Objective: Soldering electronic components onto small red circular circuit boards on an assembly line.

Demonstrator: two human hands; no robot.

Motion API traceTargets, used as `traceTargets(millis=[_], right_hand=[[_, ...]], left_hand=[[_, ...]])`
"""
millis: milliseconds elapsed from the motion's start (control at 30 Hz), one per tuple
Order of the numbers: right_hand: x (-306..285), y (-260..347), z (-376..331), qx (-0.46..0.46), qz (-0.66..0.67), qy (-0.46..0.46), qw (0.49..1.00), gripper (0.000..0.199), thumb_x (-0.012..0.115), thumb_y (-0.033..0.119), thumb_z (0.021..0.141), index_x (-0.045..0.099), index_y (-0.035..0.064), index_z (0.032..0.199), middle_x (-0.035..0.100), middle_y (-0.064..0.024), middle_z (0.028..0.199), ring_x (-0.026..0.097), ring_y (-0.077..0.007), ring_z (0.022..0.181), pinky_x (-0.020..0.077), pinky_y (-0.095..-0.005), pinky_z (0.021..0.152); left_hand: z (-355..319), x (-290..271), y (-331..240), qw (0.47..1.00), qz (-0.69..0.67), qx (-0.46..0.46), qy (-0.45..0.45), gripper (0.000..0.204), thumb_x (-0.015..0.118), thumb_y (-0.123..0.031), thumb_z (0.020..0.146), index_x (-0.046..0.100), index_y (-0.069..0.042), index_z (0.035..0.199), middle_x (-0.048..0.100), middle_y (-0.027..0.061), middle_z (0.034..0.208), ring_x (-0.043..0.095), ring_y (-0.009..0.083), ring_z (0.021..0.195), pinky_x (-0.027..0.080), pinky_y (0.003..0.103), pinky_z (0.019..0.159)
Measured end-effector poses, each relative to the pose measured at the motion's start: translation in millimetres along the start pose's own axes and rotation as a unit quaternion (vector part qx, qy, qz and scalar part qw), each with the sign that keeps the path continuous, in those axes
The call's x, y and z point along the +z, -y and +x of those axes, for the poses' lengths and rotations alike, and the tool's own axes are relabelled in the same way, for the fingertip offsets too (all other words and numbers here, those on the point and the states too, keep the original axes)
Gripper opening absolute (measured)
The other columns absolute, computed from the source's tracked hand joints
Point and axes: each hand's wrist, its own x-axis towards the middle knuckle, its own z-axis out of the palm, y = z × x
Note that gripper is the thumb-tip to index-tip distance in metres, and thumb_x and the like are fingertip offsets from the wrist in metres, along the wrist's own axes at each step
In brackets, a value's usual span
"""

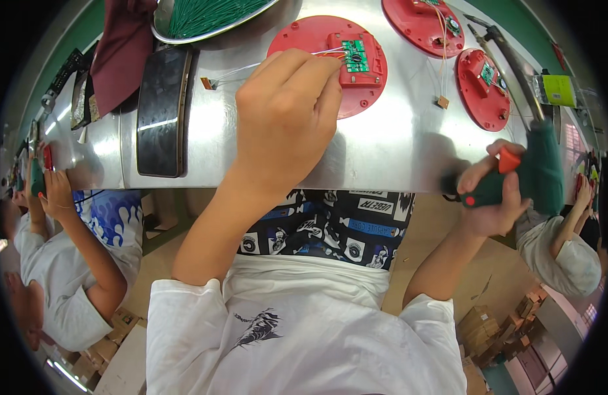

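Observation:
A round red plastic disc (297, 36) lies on the shiny metal table (396, 145) in front of me, with a small green circuit board (355, 54) seated in its raised middle. My left hand (287, 115) rests over the disc's near edge, fingers pinched beside the board and touching the thin white wires (251, 67) that run left to a small brown part. My right hand (492, 194) grips a dark green electric screwdriver (531, 174) with an orange trigger, held off the table's right near edge.
Two more red discs (419, 20) (482, 82) with boards lie at the back right. A black phone (160, 112) lies at left, a metal dish of green wires (202, 16) behind it, a maroon cloth (123, 49) beside. Other people sit at both sides.

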Motion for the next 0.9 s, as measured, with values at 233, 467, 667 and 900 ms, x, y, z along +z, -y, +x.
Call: traceTargets(millis=[233, 467, 667, 900], right_hand=[[5, 2, 4, 0.017, 0.015, -0.057, 0.998, 0.034, 0.054, 0.015, 0.093, 0.051, -0.0117, 0.113, 0.061, -0.0245, 0.099, 0.056, -0.0177, 0.045, 0.0455, -0.0303, 0.036], [5, 1, 2, 0.000, -0.018, -0.060, 0.998, 0.032, 0.051, 0.016, 0.096, 0.050, -0.0109, 0.112, 0.059, -0.0212, 0.098, 0.053, -0.0159, 0.046, 0.0451, -0.0293, 0.037], [2, 3, 1, -0.012, 0.025, -0.115, 0.993, 0.032, 0.051, 0.017, 0.096, 0.051, -0.0088, 0.114, 0.059, -0.0196, 0.100, 0.054, -0.0153, 0.048, 0.0438, -0.0290, 0.038], [5, 6, 1, -0.008, 0.065, -0.208, 0.976, 0.031, 0.049, 0.021, 0.098, 0.052, -0.0042, 0.116, 0.058, -0.0146, 0.100, 0.054, -0.0143, 0.052, 0.0437, -0.0289, 0.042]], left_hand=[[1, 0, -4, 1.000, 0.018, 0.012, 0.006, 0.012, 0.069, 0.003, 0.076, 0.069, 0.002, 0.088, 0.064, 0.0135, 0.077, 0.062, 0.0305, 0.070, 0.051, 0.038, 0.063], [3, -6, -10, 0.999, 0.044, 0.009, -0.001, 0.020, 0.071, 0.000, 0.074, 0.069, 0.000, 0.094, 0.065, 0.0128, 0.088, 0.061, 0.0300, 0.079, 0.050, 0.039, 0.069], [32, -22, -10, 0.981, 0.110, 0.051, 0.149, 0.048, 0.077, -0.025, 0.069, 0.067, -0.007, 0.113, 0.066, 0.0113, 0.109, 0.055, 0.0311, 0.107, 0.035, 0.046, 0.099], [125, 10, 4, 0.917, 0.305, 0.258, -0.003, 0.041, 0.075, -0.034, 0.080, 0.069, -0.007, 0.110, 0.068, 0.0157, 0.099, 0.061, 0.0372, 0.099, 0.047, 0.044, 0.089]])
